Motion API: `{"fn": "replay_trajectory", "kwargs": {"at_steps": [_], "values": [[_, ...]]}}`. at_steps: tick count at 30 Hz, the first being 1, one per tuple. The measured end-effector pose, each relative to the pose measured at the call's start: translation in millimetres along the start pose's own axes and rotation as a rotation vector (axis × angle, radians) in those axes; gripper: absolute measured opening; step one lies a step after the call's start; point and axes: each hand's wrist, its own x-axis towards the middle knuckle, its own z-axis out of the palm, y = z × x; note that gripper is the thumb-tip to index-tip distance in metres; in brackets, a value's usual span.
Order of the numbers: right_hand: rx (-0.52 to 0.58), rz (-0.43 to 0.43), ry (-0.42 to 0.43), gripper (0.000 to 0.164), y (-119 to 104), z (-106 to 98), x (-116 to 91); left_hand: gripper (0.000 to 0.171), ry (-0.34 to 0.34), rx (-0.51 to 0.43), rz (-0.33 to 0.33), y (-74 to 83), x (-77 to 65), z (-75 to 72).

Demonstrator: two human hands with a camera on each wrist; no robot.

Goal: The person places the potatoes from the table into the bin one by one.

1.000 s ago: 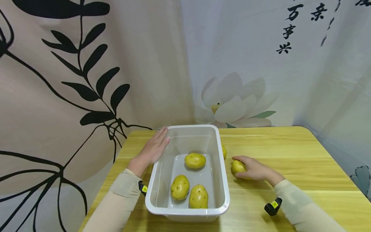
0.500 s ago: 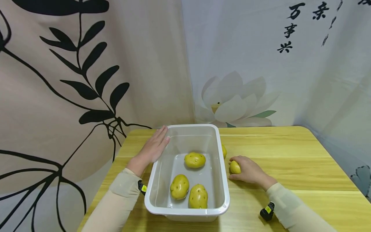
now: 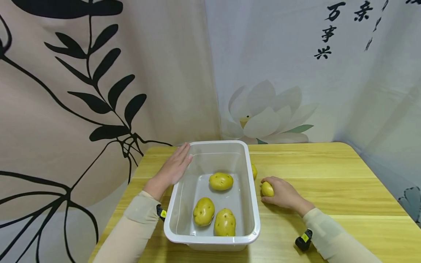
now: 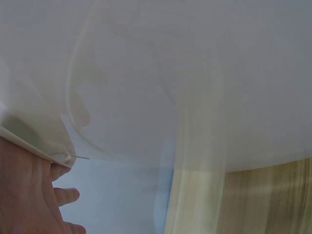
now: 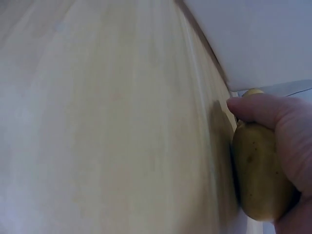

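A white plastic tub (image 3: 210,239) stands on the table with three yellow potatoes lying apart inside it: one farther back (image 3: 221,181), one at front left (image 3: 203,212) and one at front right (image 3: 225,223). My left hand (image 3: 171,166) rests against the tub's left rim, fingers extended; the left wrist view shows it (image 4: 24,190) along the wall. To the right of the tub, my right hand (image 3: 286,193) grips another potato (image 3: 267,189) low over the table. In the right wrist view, the thumb lies across this potato (image 5: 261,170).
Another potato (image 3: 254,171) sits beyond the tub's right wall, partly hidden by the rim. The wooden table (image 3: 329,171) ends at a back edge before a printed curtain (image 3: 177,73). Wrist cameras (image 3: 303,240) hang at both cuffs.
My right hand has shifted slightly left, towards the tub, with the potato in its grip. The left hand and the tub have stayed in place.
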Motion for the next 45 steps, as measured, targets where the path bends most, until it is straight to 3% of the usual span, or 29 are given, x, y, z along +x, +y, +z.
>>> {"fn": "replay_trajectory", "kwargs": {"at_steps": [13,20,33,45], "values": [[0.090,0.009,-0.013,0.061,1.7,-3.2,-1.6,0.063,-0.007,0.000,0.002,1.1,-0.5,1.8],[0.148,0.054,-0.032,0.061,3.5,-8.4,-0.2,0.061,0.000,0.008,0.008,2.3,0.2,0.8],[0.184,0.063,-0.001,0.060,-7.1,-32.1,6.8,0.062,-0.002,0.010,-0.007,1.8,-1.0,-0.7],[0.181,-0.007,0.045,0.057,-17.9,-59.6,13.5,0.061,-0.013,0.039,-0.054,2.8,-1.4,-1.6]]}}
